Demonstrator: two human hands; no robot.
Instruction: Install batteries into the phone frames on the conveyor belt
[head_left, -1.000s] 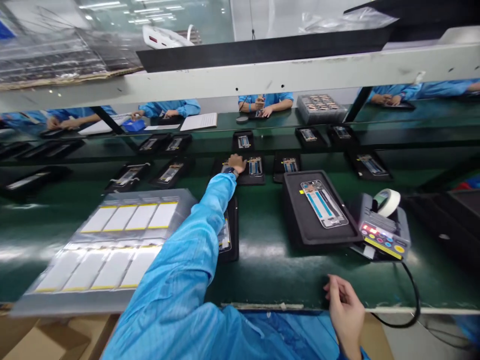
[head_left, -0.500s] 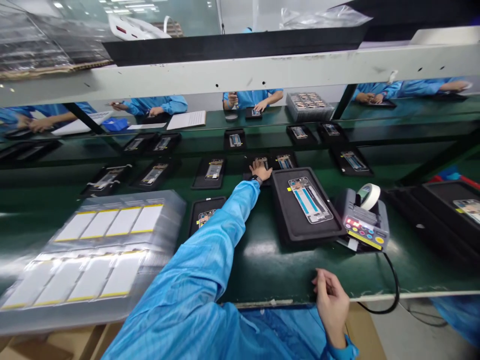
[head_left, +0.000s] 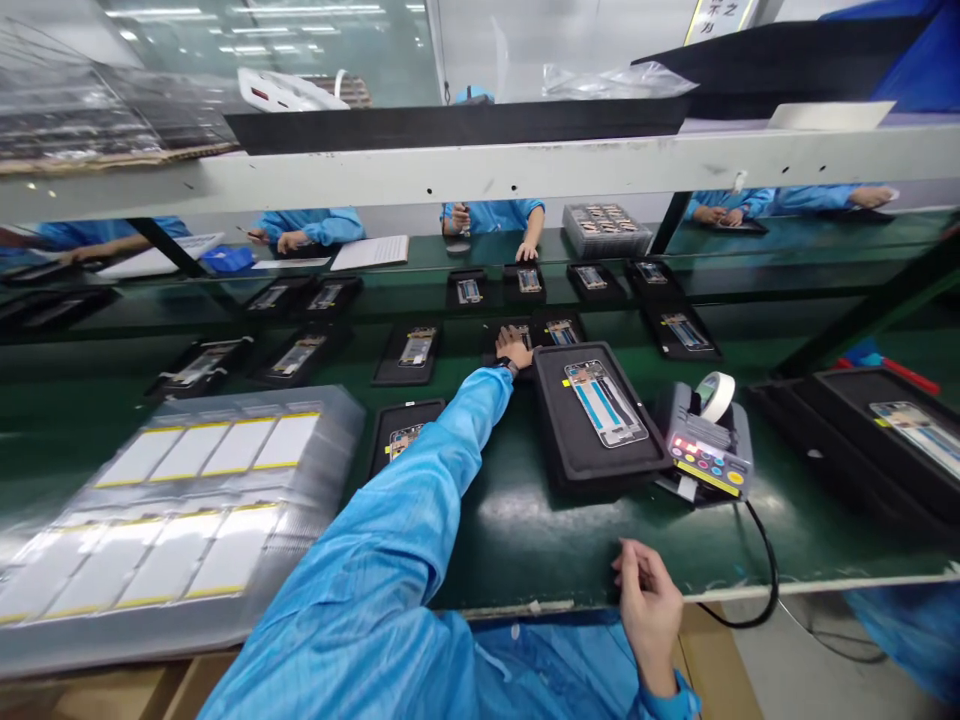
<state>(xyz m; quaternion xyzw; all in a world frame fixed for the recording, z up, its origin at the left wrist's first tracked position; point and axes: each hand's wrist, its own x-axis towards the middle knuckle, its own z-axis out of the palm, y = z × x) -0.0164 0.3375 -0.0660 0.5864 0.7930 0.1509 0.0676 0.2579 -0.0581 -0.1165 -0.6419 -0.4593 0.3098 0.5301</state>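
My left hand [head_left: 513,347] reaches far forward with its fingers spread over a black tray [head_left: 491,345] that holds a phone frame; the hand partly hides both. Just right of it lies another black tray with a phone frame [head_left: 560,332]. My right hand [head_left: 651,598] hovers at the table's front edge, its fingers curled together; nothing shows between them. Beyond it is a stack of black trays [head_left: 555,440], with a phone frame [head_left: 606,403] bearing blue strips and a yellow tab in the top one.
A tape dispenser [head_left: 709,440] with a cable stands right of the stack. Clear plastic trays of white pieces [head_left: 225,500] fill the left. Several black trays line the green table [head_left: 495,540]. A white shelf beam [head_left: 465,175] crosses above; co-workers sit beyond.
The view has shifted slightly. Across the table, a co-worker's tray has moved nearer, with that person's hand at its far edge. My hands keep nearly the same poses.
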